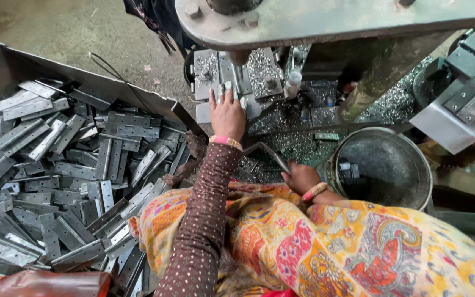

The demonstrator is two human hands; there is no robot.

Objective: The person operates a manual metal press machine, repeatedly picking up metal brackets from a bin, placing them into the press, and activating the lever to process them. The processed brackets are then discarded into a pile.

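Metal tray (6, 60) piled with grey hinge plates (67, 181) on the left; round steel bucket (383, 165) lower right; metal shavings (391, 104) scattered around press frame (325, 19); brown object (45, 284) bottom-left.

Soft, even daylight, fairly bright. Dull glare on the grey metal hinge plates (67, 165) at left; deep shadow under the machine's round steel plate (331, 19). Sharp centre, slight wide-angle stretching and softness toward the corners.

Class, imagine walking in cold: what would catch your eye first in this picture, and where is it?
The heap of grey metal hinges filling the tray on the left. Next, the left hand pressed flat on a plate under the drill press at top centre, while the right hand holds a bent hinge beside a metal bucket.
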